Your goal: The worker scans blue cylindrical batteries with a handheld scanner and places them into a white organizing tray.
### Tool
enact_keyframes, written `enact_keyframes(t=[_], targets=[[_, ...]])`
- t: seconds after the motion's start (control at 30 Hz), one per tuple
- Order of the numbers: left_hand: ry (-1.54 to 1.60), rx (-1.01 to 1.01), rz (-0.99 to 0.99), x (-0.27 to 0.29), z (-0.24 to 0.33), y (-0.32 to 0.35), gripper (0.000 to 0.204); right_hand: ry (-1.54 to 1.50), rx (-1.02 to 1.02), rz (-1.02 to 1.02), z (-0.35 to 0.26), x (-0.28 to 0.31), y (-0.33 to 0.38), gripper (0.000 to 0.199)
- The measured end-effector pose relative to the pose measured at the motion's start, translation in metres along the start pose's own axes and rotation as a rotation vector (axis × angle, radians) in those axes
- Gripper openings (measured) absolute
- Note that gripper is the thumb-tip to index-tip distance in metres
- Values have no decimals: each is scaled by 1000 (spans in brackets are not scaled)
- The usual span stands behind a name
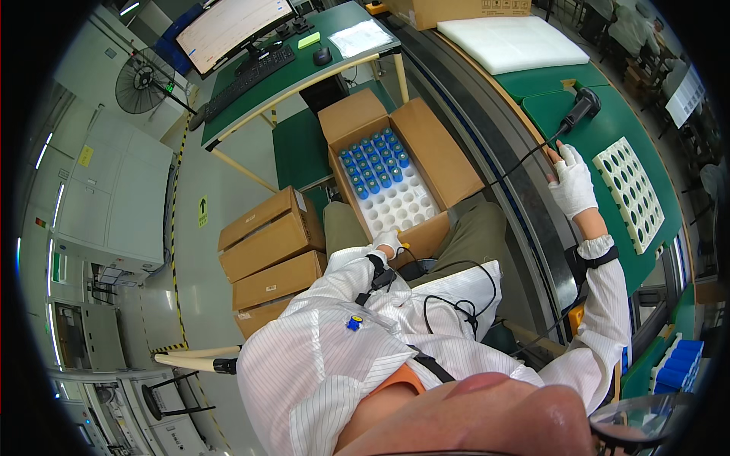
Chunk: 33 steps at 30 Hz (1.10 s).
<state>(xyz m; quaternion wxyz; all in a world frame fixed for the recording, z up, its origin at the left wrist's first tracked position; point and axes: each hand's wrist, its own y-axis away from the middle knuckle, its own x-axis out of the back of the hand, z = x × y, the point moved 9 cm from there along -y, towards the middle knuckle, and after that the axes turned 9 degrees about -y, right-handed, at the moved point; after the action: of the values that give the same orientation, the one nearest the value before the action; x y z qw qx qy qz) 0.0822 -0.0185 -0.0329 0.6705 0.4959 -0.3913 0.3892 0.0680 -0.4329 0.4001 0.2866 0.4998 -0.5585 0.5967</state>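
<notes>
An open cardboard box point(445, 162) stands before me, with blue cylindrical cells point(372, 163) filling the far part of a white holed tray point(399, 207). Bare round sockets show in its near part. My left hand point(385, 242), in a white glove with bare fingertips, is at the box's near wall; its grip is too small and partly hidden to make out. To the right, my right hand point(572, 186), gloved likewise, lies at the green bench's point(540, 114) edge with fingers apart and nothing in them. Just beyond it is a black handheld scanner point(582, 109), its cable running left.
A white holed tray point(630, 194) lies right of my right hand. White foam point(511, 44) lies on the bench's far end. Closed cartons point(270, 235) are stacked at left. A desk with a monitor point(232, 30) and keyboard point(247, 82) stands far left. Blue cells point(679, 366) sit at lower right.
</notes>
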Motion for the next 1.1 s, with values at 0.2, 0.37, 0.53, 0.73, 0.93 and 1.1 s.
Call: enact_keyframes(t=[0.2,0.37,0.53,0.73,0.93,1.1], targets=[[-13,18,2,2,0,2,56,-4,8,10,-2,2,0,49],[-33,16,2,7,2,3,53,3,18,19,-3,3,0,49],[-33,25,-10,3,1,2,53,-6,1,12,-3,3,0,49],[-37,11,-14,1,0,0,55,-4,-6,8,-3,3,0,46],[-25,1,3,5,3,2,55,-11,-10,-1,-2,2,-1,45],[-47,28,-8,7,3,4,50,-14,12,16,-4,3,0,45]])
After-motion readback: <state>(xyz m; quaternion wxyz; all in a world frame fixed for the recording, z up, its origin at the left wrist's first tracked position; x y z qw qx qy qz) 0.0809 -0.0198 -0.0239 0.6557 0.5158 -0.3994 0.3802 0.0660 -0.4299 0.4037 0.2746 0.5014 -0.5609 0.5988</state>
